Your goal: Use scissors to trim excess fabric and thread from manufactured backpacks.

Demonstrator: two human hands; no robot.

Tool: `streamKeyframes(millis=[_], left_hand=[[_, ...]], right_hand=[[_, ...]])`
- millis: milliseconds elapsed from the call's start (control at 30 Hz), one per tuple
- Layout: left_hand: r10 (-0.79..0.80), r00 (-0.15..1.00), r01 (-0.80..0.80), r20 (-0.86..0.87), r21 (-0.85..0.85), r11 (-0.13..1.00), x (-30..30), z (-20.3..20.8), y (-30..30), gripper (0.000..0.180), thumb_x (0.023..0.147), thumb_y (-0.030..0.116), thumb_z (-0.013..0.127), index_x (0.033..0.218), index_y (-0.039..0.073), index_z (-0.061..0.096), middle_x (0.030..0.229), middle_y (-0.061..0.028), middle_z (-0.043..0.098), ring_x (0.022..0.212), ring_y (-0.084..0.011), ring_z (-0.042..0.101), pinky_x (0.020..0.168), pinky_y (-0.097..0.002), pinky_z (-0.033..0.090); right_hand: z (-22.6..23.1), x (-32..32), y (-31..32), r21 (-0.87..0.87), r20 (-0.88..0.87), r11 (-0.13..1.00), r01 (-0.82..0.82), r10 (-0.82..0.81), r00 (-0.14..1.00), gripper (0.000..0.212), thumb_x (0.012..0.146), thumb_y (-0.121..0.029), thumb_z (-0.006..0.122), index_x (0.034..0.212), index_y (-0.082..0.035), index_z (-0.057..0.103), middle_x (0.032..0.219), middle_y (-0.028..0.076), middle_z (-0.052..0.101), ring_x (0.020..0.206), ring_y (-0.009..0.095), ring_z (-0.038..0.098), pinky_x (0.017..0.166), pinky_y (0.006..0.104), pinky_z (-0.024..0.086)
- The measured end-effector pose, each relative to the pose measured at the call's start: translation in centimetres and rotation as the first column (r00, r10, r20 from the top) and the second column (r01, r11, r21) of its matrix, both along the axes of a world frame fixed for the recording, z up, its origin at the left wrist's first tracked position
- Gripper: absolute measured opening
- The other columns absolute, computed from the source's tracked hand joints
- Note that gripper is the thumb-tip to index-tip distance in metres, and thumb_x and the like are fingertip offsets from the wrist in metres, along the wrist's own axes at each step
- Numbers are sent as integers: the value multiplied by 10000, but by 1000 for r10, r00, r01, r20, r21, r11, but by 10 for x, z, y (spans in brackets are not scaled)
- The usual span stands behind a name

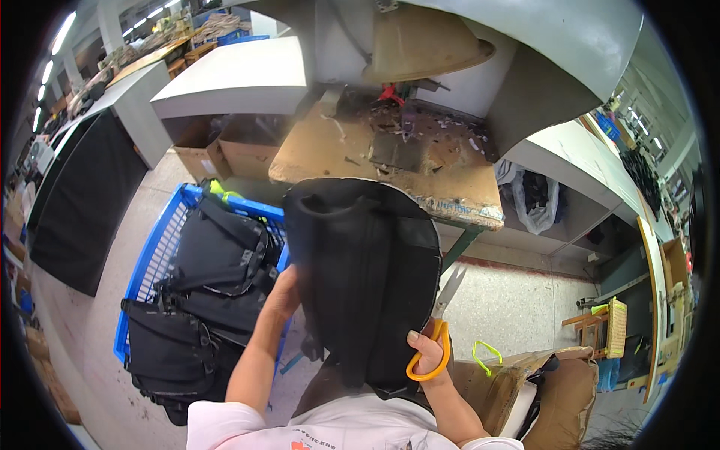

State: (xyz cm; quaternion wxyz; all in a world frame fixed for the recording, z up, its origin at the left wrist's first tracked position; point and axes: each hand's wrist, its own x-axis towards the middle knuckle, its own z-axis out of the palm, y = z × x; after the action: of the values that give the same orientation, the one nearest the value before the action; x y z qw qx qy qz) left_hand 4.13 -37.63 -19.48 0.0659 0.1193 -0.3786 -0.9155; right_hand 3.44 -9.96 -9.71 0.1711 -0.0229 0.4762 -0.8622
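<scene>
Ok, R fingers (421,345) curled w/ scissors (445,348)

Dark scraps (397,153) are littering brown worktable (306,155) over there; blue basket (156,255) is sitting on pale speckled floor (510,307).

A bag (375,262) takes up the centre of the frame, between the left hand (283,294) at its left edge and the right hand (427,354), with scissors (445,349), at its lower right. Left of it stands a basket (146,259), with more bags (217,240) piled in it. Behind, at upper centre, is a tabletop (315,146) with scraps (442,139) on it, under a hood (420,49). Cartons (251,156) sit left of the tabletop; right of it, a plastic sack (551,206) lies in a shelf unit (581,178). An open box (559,397) is at lower right, a stool (615,330) beyond it.
</scene>
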Motion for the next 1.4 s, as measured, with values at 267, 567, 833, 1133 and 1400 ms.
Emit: streamKeyframes(millis=[267, 567, 833, 1133, 1400], left_hand=[[-12, 972, -112, -235, -505, 856, -10, 129, -27, 277, 729, 46, 623, 1000, -10, 610, 885, -41, 638, 765, -94, 575, 733, -242, 458], [-609, 778, 482, 155, -768, 421, -23, 154, 26, 283, 689, -40, 623, 972, -40, 625, 878, -20, 642, 806, -67, 545, 748, -214, 438], [-664, 738, 536, 121, -703, 467, -34, 128, 49, 251, 678, -21, 640, 928, -47, 634, 832, -7, 638, 762, -58, 535, 727, -209, 436], [-648, 753, 533, 115, -685, 497, -29, 119, 51, 217, 668, -20, 648, 884, -38, 644, 795, 3, 636, 728, -56, 535, 704, -208, 438], [-603, 788, 529, 122, -634, 564, -31, 112, 54, 286, 633, 41, 715, 901, -36, 652, 750, -14, 646, 675, -62, 554, 654, -194, 435]], right_hand=[[-58, 13, 72, 232, 40, 972, -47, 38, 998, 417, 806, 93, 475, 1171, -107, 464, 733, -27, 472, 617, 83, 460, 587, 216, 395], [69, -13, 120, 935, -351, 266, 234, 611, 709, 671, 680, -439, 705, 1178, -90, 421, 864, 96, 498, 782, 251, 526, 674, 362, 431], [70, -19, 115, 983, -130, 0, 185, 713, 689, 715, 647, -577, 643, 1150, -109, 444, 912, 124, 502, 858, 293, 500, 720, 384, 409], [73, -22, 114, 977, -170, 40, 209, 741, 650, 667, 668, -550, 641, 1132, -109, 452, 908, 110, 510, 852, 286, 506, 717, 384, 409], [80, -35, 105, 971, -155, 6, 240, 781, 605, 561, 699, -496, 646, 1062, -107, 469, 835, 115, 532, 810, 291, 529, 684, 394, 409]])
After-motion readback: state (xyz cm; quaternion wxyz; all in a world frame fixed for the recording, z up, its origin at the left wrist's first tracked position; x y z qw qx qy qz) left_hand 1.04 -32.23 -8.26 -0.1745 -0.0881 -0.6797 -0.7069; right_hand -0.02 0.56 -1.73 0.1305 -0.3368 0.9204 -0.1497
